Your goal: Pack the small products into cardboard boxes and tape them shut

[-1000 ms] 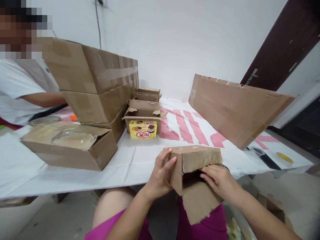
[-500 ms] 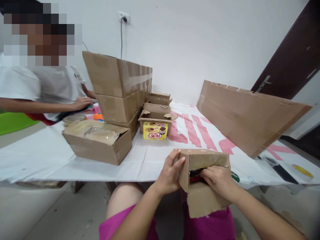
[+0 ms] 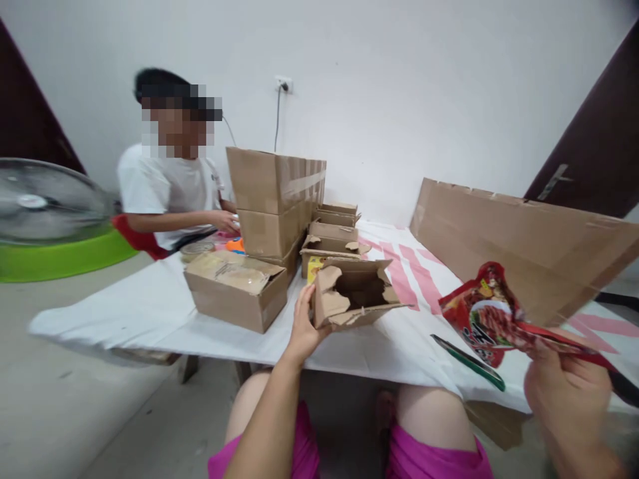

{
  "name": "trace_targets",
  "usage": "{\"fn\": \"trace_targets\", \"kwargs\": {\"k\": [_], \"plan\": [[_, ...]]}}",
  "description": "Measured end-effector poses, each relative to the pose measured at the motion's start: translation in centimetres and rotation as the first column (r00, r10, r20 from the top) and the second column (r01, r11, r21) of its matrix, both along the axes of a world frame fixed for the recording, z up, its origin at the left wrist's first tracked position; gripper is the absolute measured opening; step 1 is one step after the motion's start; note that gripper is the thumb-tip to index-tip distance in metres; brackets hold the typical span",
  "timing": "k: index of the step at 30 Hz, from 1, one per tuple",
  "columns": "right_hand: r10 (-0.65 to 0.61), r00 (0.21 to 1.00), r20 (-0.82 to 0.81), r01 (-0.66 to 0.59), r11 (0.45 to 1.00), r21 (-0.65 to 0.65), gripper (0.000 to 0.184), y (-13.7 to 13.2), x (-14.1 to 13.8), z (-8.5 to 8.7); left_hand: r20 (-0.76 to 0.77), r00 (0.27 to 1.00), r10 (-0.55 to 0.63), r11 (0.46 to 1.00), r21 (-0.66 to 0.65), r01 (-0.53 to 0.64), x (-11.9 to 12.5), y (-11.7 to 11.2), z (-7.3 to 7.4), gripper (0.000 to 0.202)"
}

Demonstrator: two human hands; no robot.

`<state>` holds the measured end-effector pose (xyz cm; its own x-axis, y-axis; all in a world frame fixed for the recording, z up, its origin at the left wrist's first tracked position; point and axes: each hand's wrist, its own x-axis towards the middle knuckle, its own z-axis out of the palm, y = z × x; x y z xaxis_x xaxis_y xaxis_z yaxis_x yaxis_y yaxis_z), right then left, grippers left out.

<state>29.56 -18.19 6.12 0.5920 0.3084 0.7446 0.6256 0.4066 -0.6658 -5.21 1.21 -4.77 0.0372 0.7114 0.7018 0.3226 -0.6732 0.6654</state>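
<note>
My left hand (image 3: 302,331) is closed on the lower left side of a small cardboard box (image 3: 330,303). The box is tilted, with its open end and torn flaps facing me, and its inside looks dark. Off to the right, my right hand (image 3: 569,384) pinches a red printed food packet (image 3: 492,313), with more red and black packaging showing on the far side of the fingers. Between the hands, a green-handled utility knife (image 3: 469,362) lies on the white-covered table (image 3: 379,362), below the packet.
Left of centre stands a closed carton (image 3: 234,293) beside stacked cardboard boxes (image 3: 254,189). Open boxes (image 3: 332,233) line up behind, near a yellow box (image 3: 314,266). A cardboard panel (image 3: 519,246) stands at right. A co-worker (image 3: 174,193) sits far left near a fan (image 3: 34,199).
My right hand has come out of the box and moved right, holding the red packet. The left hand has lifted the box forward and left. The view has swung left.
</note>
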Motion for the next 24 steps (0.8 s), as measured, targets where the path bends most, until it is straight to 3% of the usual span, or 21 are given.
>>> {"fn": "trace_targets", "kwargs": {"k": [2, 4, 6, 8, 10, 11, 14, 17, 20, 24], "plan": [[-0.004, 0.996, 0.094, 0.015, 0.993, -0.115, 0.025, 0.3, 0.5, -1.5, 0.054, 0.992, 0.117, 0.993, -0.018, -0.116, -1.0, 0.8, -0.7, 0.083], [0.075, 0.955, 0.289, -0.004, 0.971, -0.240, 0.019, 1.1, 0.4, -3.6, 0.093, 0.960, 0.263, 0.965, -0.050, -0.259, -1.4, 1.2, -1.4, 0.077], [0.221, 0.851, 0.475, -0.059, 0.941, -0.332, 0.017, 2.0, -0.6, -6.1, 0.088, 0.908, 0.410, 0.910, -0.111, -0.401, -1.2, 1.4, -2.2, 0.078], [0.373, 0.701, 0.609, -0.125, 0.904, -0.409, 0.015, 2.8, -2.3, -8.5, 0.057, 0.840, 0.540, 0.836, -0.153, -0.527, -0.9, 1.4, -2.7, 0.077], [0.444, 0.570, 0.692, -0.106, 0.874, -0.474, 0.019, 3.3, -4.3, -10.6, 0.052, 0.778, 0.626, 0.774, -0.160, -0.613, -0.7, 1.3, -3.0, 0.069], [0.441, 0.546, 0.713, -0.071, 0.872, -0.485, 0.023, 3.4, -5.2, -11.4, 0.062, 0.756, 0.651, 0.755, -0.152, -0.638, -0.7, 1.1, -3.1, 0.063], [0.397, 0.590, 0.703, 0.001, 0.871, -0.492, 0.032, 3.5, -6.9, -13.1, 0.102, 0.733, 0.672, 0.740, -0.072, -0.669, -0.9, 0.5, -3.0, 0.041], [0.403, 0.637, 0.657, -0.051, 0.872, -0.486, 0.034, 3.0, -6.8, -13.5, 0.089, 0.759, 0.646, 0.756, 0.064, -0.651, -0.9, -0.4, -2.7, 0.024], [0.413, 0.667, 0.620, -0.133, 0.885, -0.446, 0.036, 1.9, -5.3, -13.4, 0.030, 0.805, 0.593, 0.795, 0.139, -0.591, -0.5, -1.4, -2.5, 0.015], [0.351, 0.786, 0.509, -0.140, 0.903, -0.407, 0.031, 0.4, -2.6, -13.8, -0.073, 0.881, 0.468, 0.876, 0.172, -0.451, 1.2, -3.1, -2.3, 0.007]]}}
